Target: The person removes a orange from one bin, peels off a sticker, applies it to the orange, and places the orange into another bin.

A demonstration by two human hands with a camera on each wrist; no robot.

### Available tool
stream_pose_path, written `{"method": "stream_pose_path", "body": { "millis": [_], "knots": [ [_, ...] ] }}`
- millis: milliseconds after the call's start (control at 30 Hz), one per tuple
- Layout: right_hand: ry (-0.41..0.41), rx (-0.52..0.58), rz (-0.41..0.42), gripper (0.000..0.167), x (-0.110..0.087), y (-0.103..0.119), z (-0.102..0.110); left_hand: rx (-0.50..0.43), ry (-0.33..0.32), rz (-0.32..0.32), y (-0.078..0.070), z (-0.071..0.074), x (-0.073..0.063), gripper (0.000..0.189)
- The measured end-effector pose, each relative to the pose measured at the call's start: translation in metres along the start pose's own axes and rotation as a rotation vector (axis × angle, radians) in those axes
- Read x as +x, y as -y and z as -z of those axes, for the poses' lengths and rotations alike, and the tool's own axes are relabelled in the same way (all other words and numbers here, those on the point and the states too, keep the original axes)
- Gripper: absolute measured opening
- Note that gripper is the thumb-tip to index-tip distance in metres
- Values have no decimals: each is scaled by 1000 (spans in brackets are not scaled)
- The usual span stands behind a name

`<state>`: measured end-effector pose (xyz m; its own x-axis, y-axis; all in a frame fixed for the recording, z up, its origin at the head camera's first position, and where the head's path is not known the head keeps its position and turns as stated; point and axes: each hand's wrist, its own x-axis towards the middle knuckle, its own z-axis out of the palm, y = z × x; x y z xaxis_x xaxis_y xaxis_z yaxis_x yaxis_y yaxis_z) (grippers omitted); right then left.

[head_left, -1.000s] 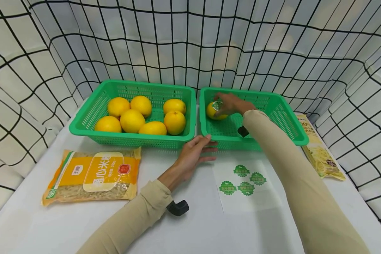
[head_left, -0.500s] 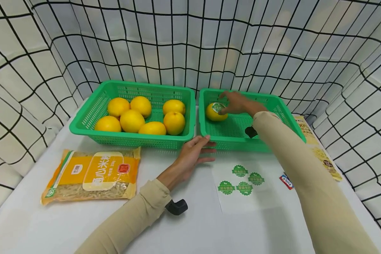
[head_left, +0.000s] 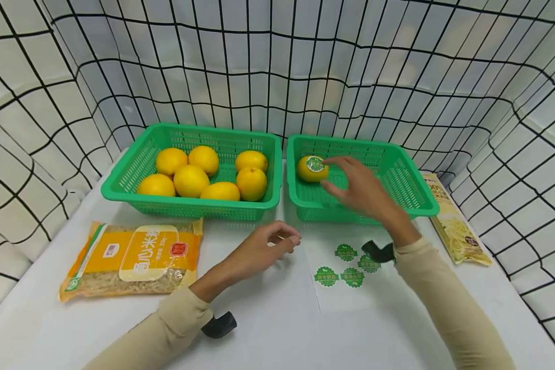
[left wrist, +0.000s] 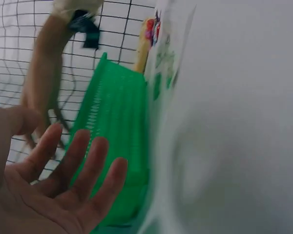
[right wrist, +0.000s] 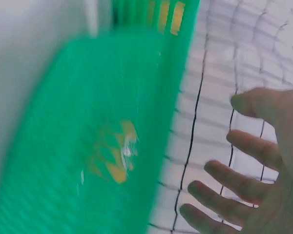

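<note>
In the right green basket (head_left: 409, 177) sits one yellow-orange orange (head_left: 311, 172) with a round green sticker (head_left: 315, 164) on it. My right hand (head_left: 363, 187) hovers over that basket with loose, spread fingers and holds nothing; the right wrist view shows its fingers (right wrist: 234, 180) apart. Below the basket's front edge, my left hand (head_left: 261, 249) hangs above the table with relaxed fingers and an empty palm, as the left wrist view shows. A white sheet (head_left: 333, 303) bearing several green stickers (head_left: 326, 276) lies between the two forearms.
The left green basket (head_left: 120, 190) holds several oranges (head_left: 191, 180). An orange bag of rice noodles (head_left: 134, 259) lies at the left, and a yellow packet (head_left: 460, 226) at the right. Black netting (head_left: 305, 77) over white cloth surrounds the table.
My right hand has let go of the stickered orange and drawn back to the right and nearer. My left hand has left the right basket's front rim and moved nearer.
</note>
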<state>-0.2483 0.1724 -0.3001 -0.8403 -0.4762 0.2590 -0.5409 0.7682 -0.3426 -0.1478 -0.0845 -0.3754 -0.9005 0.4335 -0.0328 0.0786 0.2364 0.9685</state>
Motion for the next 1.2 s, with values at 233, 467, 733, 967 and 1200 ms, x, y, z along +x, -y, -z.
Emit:
{"method": "stream_pose_path", "body": {
  "millis": [233, 467, 733, 967, 1200],
  "knots": [
    [-147, 43, 120, 47, -31, 26, -46, 315, -149, -263, -33, 33, -24, 19],
    [-304, 8, 191, 25, -32, 31, -70, 362, -309, -244, -41, 91, -2, 31],
    [-335, 15, 224, 16, -34, 27, -72, 469, -128, 18, -54, 151, 40, 52],
    [-299, 14, 203, 17, -35, 26, -71, 561, 105, 192, -65, 167, 90, 55],
    [-281, 15, 210, 19, -36, 23, -69, 610, 239, 262, -60, 156, 114, 51]
  ]
}}
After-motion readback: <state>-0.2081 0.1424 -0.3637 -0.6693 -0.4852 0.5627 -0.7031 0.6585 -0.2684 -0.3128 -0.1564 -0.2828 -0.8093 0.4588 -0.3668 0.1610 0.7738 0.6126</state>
